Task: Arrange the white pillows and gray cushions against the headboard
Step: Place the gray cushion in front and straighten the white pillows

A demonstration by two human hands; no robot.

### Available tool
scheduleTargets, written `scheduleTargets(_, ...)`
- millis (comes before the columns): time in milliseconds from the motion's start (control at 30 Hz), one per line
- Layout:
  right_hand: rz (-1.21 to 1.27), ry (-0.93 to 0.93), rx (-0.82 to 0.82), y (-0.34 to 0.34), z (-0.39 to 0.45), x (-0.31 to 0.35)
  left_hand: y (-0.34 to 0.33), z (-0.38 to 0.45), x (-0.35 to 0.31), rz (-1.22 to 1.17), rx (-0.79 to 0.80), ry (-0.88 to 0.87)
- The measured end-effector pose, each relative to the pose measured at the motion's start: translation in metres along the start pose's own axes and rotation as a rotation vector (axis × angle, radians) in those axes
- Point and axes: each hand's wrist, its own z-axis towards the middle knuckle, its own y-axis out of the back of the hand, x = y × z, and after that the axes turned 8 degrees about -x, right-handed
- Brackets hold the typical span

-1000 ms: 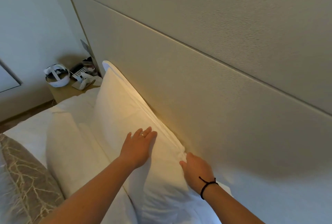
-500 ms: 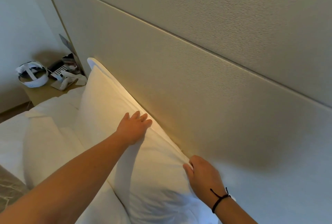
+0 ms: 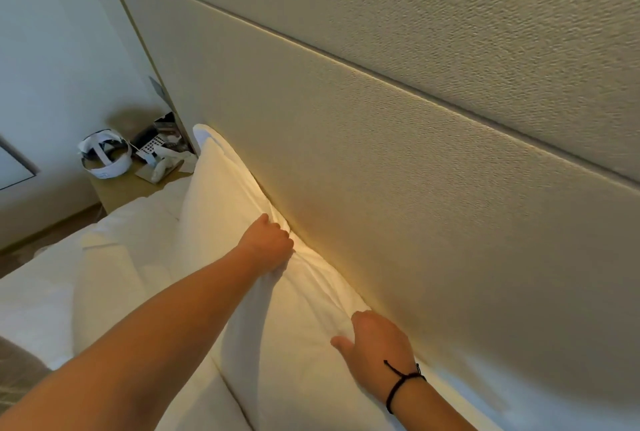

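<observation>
Head view: your white pillow [image 3: 235,209] stands on edge against the headboard [image 3: 381,160], its long axis running along the panel from the far corner back toward you. Your left hand [image 3: 268,243] grips the top edge around mid-length, fingers curled into the fabric. Your right hand [image 3: 372,344] grips the near end; how its fingers lie you cannot tell. The far end lies beyond your left hand, the nearer one to it.

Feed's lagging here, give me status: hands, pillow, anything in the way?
Left hand grips the white pillow at its top edge. Right hand grips its near end. Pillow upright against headboard. Nothing in the way.
</observation>
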Motion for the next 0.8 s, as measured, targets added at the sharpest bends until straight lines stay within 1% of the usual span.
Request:
scheduleTargets(167,0.022,0.034,-0.044,0.004,0.008,0.008,0.005,-0.004,0.037,-0.186,-0.020,0.015)
scheduleTargets(267,0.061,0.091,-0.094,0.017,0.003,0.019,0.015,-0.018,0.060,-0.108,-0.083,-0.066)
scheduleTargets(333,0.078,0.136,-0.121,0.025,-0.005,0.029,0.020,-0.027,0.074,-0.084,-0.144,-0.069)
scheduleTargets(433,0.067,0.166,-0.174,0.035,-0.016,0.039,0.026,-0.039,0.087,-0.079,-0.269,-0.030)
scheduleTargets(533,0.065,0.183,-0.279,0.042,-0.018,0.042,0.032,-0.043,0.088,-0.098,-0.343,0.055)
scheduleTargets(567,0.061,0.183,-0.292,0.042,-0.017,0.042,0.034,-0.042,0.085,-0.107,-0.338,0.079)
scheduleTargets(600,0.045,0.179,-0.271,0.042,-0.017,0.041,0.035,-0.041,0.081,-0.121,-0.299,0.097)
scheduleTargets(667,0.027,0.145,-0.183,0.041,-0.017,0.037,0.035,-0.039,0.070,-0.145,-0.190,0.099)
scheduleTargets(733,0.086,0.084,-0.111,0.042,-0.021,0.031,0.037,-0.037,0.059,-0.179,-0.121,0.056)
scheduleTargets(800,0.175,0.011,-0.064,0.047,-0.029,0.021,0.043,-0.038,0.049,-0.281,-0.037,-0.002)
